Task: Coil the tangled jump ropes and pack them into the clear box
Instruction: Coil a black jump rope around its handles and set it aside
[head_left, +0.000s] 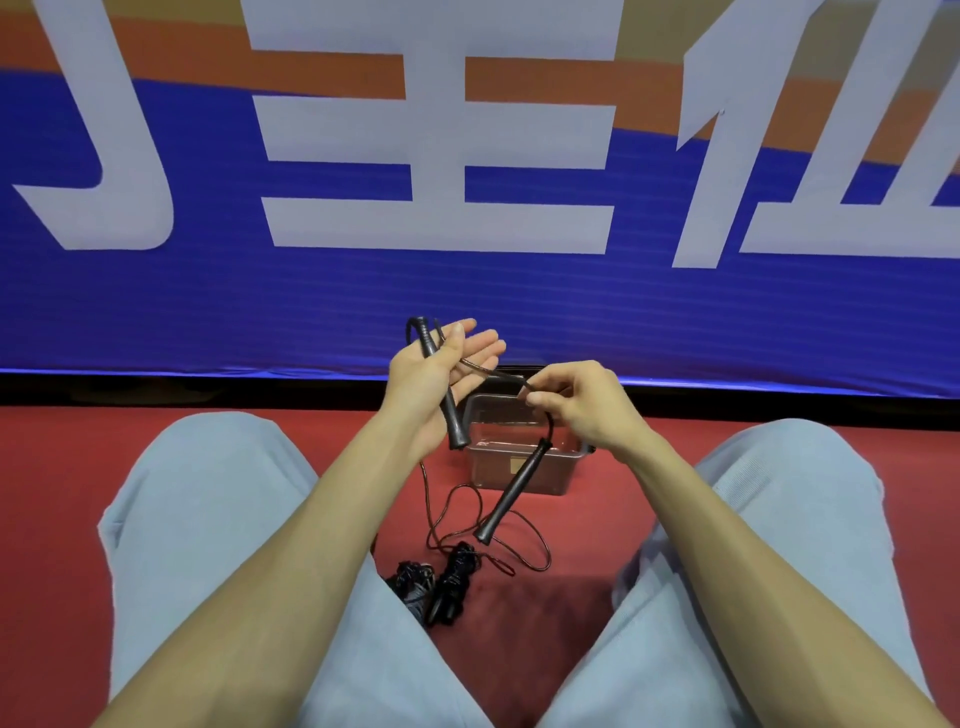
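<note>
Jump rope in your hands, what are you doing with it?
A person sitting on the red floor is sorting out a black jump rope. The left hand holds one handle upright. The right hand pinches the cord just above the other handle, which dangles. The rest of the cord lies in loose loops on the floor. The clear box sits just beyond, seemingly with no rope inside, and dark rope bundles lie between the legs.
</note>
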